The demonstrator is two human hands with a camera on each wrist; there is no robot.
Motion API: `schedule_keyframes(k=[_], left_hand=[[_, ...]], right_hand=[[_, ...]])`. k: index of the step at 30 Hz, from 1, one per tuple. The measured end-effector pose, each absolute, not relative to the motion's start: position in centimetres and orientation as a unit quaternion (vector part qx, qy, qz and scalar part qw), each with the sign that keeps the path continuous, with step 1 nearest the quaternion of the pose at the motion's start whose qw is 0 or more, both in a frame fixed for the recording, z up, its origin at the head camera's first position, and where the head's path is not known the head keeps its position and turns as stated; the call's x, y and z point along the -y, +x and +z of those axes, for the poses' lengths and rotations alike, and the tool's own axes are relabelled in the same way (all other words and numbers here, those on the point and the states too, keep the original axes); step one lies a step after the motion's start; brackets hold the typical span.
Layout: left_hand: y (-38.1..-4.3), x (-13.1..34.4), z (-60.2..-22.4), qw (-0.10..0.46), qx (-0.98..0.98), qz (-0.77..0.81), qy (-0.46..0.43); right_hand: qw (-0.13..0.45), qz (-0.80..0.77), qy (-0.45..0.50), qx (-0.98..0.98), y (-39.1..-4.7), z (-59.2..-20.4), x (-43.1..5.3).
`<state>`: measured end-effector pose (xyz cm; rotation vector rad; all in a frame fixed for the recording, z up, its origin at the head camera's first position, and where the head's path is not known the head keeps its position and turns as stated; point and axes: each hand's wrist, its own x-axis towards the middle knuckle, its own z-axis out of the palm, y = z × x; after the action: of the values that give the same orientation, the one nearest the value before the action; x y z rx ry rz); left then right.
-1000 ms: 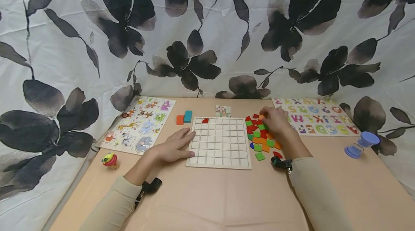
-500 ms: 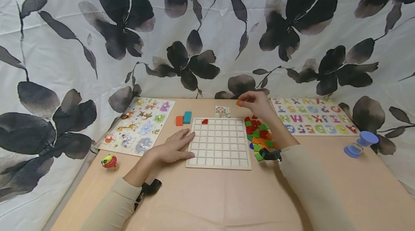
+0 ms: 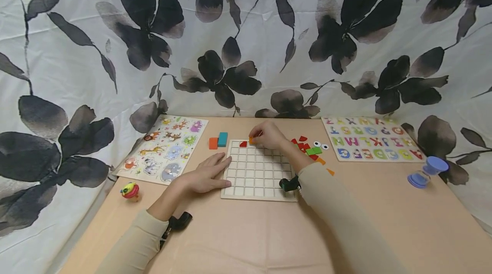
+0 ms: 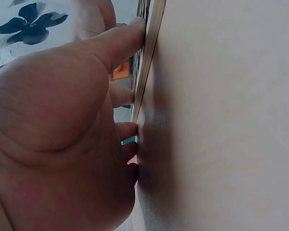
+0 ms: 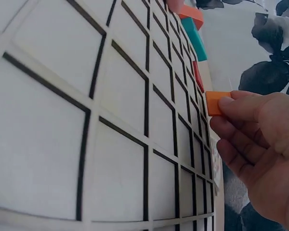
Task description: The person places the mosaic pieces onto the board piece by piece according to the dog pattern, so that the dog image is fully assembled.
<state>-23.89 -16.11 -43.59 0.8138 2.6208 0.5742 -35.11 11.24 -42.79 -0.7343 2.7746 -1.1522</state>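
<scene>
My right hand [image 3: 268, 135] pinches an orange square tile [image 5: 216, 103] between thumb and fingers, over the top row of a white grid board [image 3: 246, 176]. Just left of that tile, a red piece [image 3: 244, 144] with a curved edge lies in a top-row cell. My left hand [image 3: 205, 173] rests along the board's left edge, fingers extended; in the left wrist view its thumb [image 4: 127, 36] touches the board's side. Loose red, green and orange pieces [image 3: 314, 151] lie right of the board, partly hidden by the right forearm.
Behind the board stand an orange block [image 3: 213, 143] and a teal block [image 3: 222, 139]. An animal sheet [image 3: 165, 148] lies left, a letter sheet [image 3: 373, 139] right. A small colourful toy [image 3: 130, 190] sits at left, a blue hourglass-shaped object [image 3: 428, 171] at right.
My right hand has gone from the loose pieces, with an orange tile in its fingers, leftward to the board's top row. The left hand has stayed in place.
</scene>
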Motion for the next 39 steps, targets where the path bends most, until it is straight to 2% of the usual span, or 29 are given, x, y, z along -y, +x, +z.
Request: schedule_keyframes(k=[14,20,27,30,35,39], left_hand=[[-24.1,16.4,-43.4,0.159,-0.922,0.205,0.289],[-24.0,16.4,-43.5,0.163,-0.921,0.204,0.289],[-24.0,16.2,-43.5,0.163,-0.920,0.207,0.292],[-24.0,16.2,-43.5,0.164,-0.920,0.207,0.291],[-23.9,16.2,-43.6,0.164,-0.920,0.208,0.290],[-23.9,16.2,-43.7,0.162,-0.920,0.208,0.291]], right_hand=[[0.038,-0.315,-0.223,-0.922,-34.8,-43.1,-10.0],[0.035,-0.300,-0.233,-0.924,-34.4,-43.0,-10.9],[-0.025,-0.360,-0.236,-0.902,-33.5,-41.4,-17.2],[-0.037,-0.376,-0.198,-0.905,-33.3,-41.3,-20.7],[0.011,-0.373,-0.104,-0.922,-33.8,-42.0,-25.1],[0.064,-0.356,-0.075,-0.929,-34.3,-43.1,-26.9]])
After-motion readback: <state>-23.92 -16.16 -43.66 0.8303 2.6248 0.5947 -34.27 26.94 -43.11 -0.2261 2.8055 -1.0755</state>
